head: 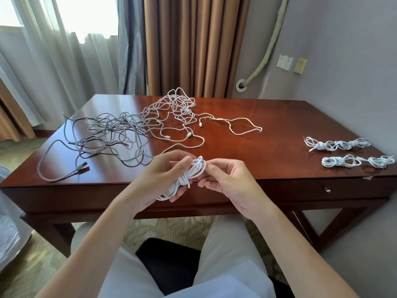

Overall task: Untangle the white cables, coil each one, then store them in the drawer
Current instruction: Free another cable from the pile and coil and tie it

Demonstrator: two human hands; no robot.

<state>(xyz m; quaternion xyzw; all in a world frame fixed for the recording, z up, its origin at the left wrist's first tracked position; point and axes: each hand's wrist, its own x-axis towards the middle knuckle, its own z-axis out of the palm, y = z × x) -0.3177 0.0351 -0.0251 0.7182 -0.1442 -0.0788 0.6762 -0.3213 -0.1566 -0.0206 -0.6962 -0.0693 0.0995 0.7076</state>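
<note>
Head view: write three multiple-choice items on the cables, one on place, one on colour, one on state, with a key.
1. The finished coils lie on the desk's
A. right side
B. left side
C. far edge

2. The loose cables at left are
A. black
B. grey
C. red

3. The drawer is
A. pulled out
B. removed
C. closed

Key: 1 A, the bundles sit near the right edge. 2 B, they look darker than the white tangle. 3 C, its front is flush while the left hand and right hand grip a coil.
</note>
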